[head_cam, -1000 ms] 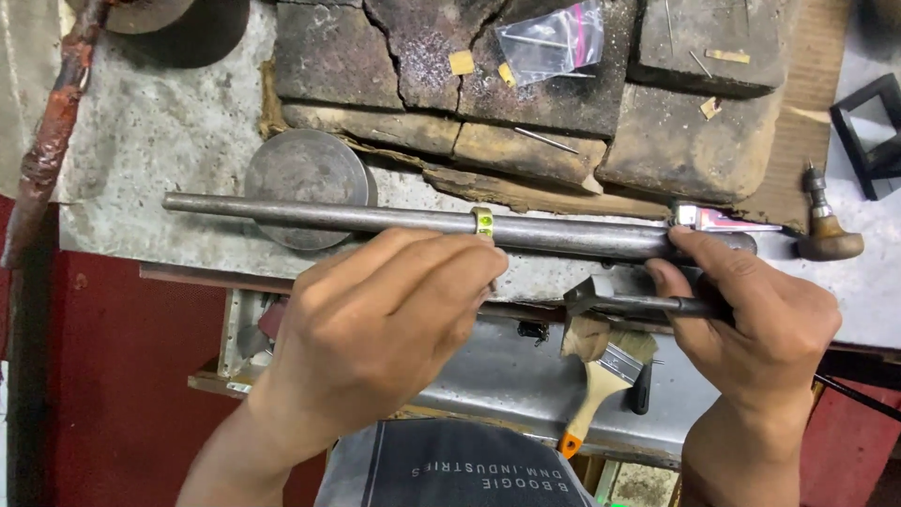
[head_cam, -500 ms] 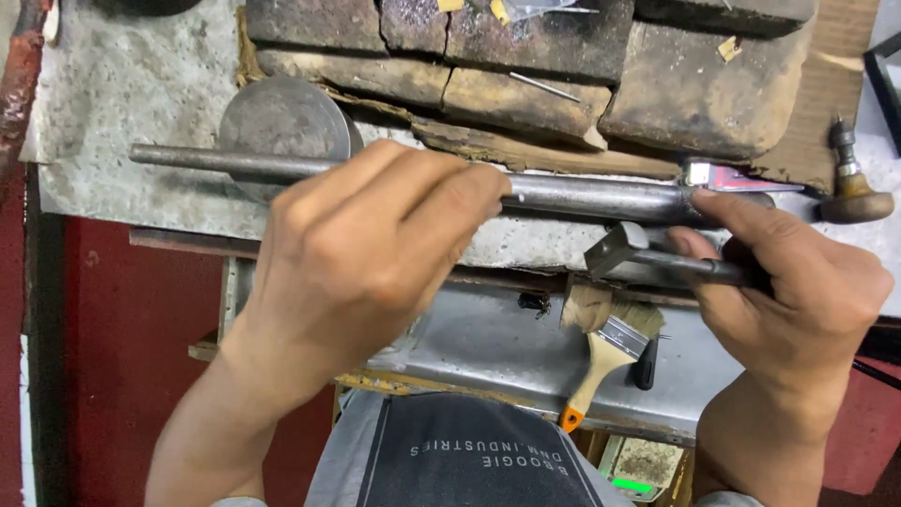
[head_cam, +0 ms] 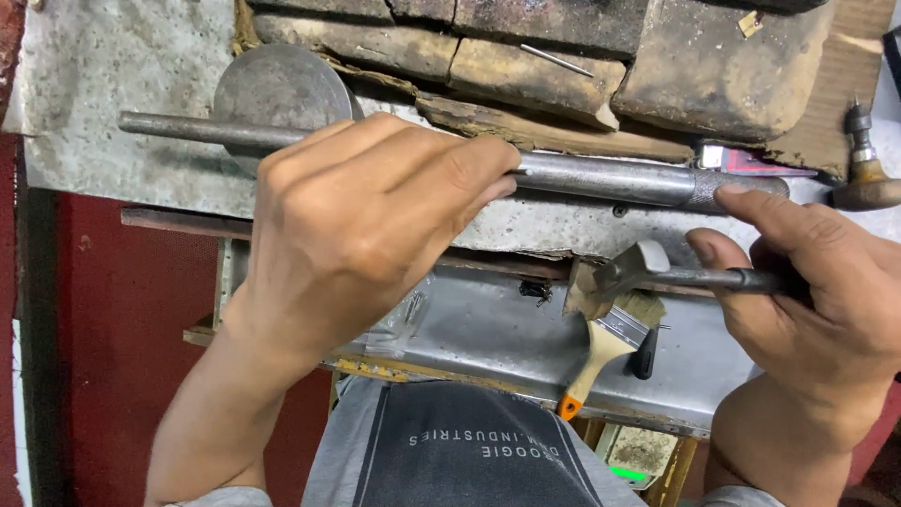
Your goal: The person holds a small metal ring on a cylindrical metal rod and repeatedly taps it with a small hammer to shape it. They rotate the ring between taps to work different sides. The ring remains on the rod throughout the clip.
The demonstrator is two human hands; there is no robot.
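A long tapered steel rod (head_cam: 601, 176) lies across the bench edge from left to right. My left hand (head_cam: 366, 216) rests over its middle, fingertips pinching something small on the rod that I cannot make out. My right hand (head_cam: 817, 282) grips the handle of a small hammer (head_cam: 648, 268), whose head points left just below the rod. The right forefinger touches the knurled right end of the rod.
Charred bricks (head_cam: 526, 66) line the back of the bench. A round metal disc (head_cam: 282, 89) sits behind the rod. A paintbrush (head_cam: 610, 343) lies in a metal tray (head_cam: 488, 333) below. A wooden-handled tool (head_cam: 868, 174) stands at far right.
The view has shifted down and closer. My left hand stays on the rod. My right hand has drawn the hammer slightly right and lower, away from the rod.
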